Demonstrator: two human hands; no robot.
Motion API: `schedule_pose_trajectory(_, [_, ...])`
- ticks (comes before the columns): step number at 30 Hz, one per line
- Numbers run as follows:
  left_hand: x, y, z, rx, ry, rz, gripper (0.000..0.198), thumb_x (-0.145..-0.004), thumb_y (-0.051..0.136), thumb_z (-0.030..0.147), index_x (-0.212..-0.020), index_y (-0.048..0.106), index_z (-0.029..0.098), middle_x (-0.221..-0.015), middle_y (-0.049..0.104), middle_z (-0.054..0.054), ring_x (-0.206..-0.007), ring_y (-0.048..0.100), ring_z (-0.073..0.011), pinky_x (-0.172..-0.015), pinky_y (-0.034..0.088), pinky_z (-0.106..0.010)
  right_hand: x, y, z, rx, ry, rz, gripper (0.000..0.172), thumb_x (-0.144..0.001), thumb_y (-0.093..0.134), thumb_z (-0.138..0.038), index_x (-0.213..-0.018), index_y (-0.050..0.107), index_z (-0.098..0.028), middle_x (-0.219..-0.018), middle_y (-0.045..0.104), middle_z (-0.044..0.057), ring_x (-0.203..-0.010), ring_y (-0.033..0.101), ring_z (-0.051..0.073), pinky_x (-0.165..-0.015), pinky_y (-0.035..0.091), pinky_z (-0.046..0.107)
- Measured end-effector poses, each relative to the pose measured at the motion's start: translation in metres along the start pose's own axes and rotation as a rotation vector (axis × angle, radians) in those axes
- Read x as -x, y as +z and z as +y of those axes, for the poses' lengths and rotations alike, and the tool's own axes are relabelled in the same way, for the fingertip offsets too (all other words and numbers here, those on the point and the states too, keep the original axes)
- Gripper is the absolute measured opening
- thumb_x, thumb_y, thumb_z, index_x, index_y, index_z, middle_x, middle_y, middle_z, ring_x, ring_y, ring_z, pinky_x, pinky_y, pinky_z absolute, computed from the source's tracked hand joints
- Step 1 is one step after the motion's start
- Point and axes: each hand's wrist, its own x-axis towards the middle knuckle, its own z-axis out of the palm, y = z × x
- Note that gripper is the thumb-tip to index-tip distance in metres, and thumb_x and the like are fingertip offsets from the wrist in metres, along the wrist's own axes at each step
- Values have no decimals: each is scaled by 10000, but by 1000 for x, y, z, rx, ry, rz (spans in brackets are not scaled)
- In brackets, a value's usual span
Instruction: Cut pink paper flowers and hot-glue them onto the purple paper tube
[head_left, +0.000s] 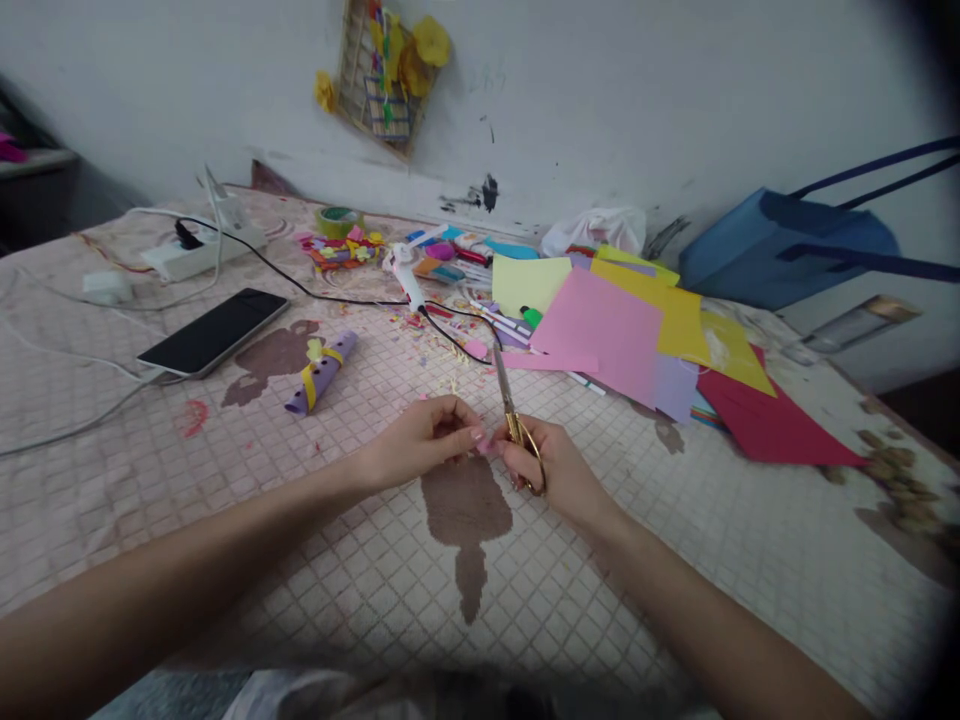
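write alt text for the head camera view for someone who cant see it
The right hand holds gold-handled scissors up to a small pink scrap pinched in the left hand, over a checked, stained cloth. Beyond them lie coloured paper sheets, a white glue gun, a purple paper roll tied with yellow ribbon and a black smartphone.

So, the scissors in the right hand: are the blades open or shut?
Shut: the scissors show one narrow line of blade above the right hand.
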Motion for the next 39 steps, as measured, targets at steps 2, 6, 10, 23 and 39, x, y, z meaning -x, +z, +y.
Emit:
schedule_pose_trajectory(2, [0, 1, -1, -12, -30, 0, 237, -747, 618, 351, -823, 584, 130, -666, 575, -8, -570, 508, -92, -516, 388, -200, 1, 1, -1, -18, -9, 46, 129, -778, 537, -270, -725, 539, -152, -504, 411, -70, -435, 370, 56, -418, 306, 175])
schedule_pose_trajectory(6, [0, 3, -1, 51, -87, -25, 222, -750, 612, 348, -782, 575, 131, -678, 595, -14, -553, 513, -86, -517, 389, -205, 2, 4, -2, -49, -13, 73, 166, -794, 538, -302, -719, 531, -155, -518, 414, -64, -442, 377, 60, -424, 313, 180])
schedule_pose_trajectory(10, [0, 3, 1, 123, -103, -1, 195, -756, 615, 313, -732, 574, 124, -657, 596, -9, -558, 517, -79, -550, 402, -209, 2, 6, -2, -74, -19, 55, 196, -794, 554, -347, -726, 520, -166, -519, 425, -66, -434, 382, 59, -422, 316, 176])
schedule_pose_trajectory(23, [-6, -9, 0, 496, 47, 242, 167, -754, 649, 258, -782, 550, 127, -819, 662, -52, -743, 618, -128, -748, 478, -285, 10, 5, -7, 58, -45, -76, 388, -857, 433, -500, -734, 549, -151, -492, 394, -56, -459, 374, 86, -453, 287, 218])
schedule_pose_trajectory(39, [-6, -6, 0, 558, 35, 315, 156, -720, 674, 238, -749, 576, 121, -726, 642, -22, -682, 595, -103, -696, 458, -248, 9, 6, -5, 212, -28, -53, 388, -829, 457, -514, -677, 521, -163, -556, 403, -40, -469, 388, 83, -430, 296, 209])
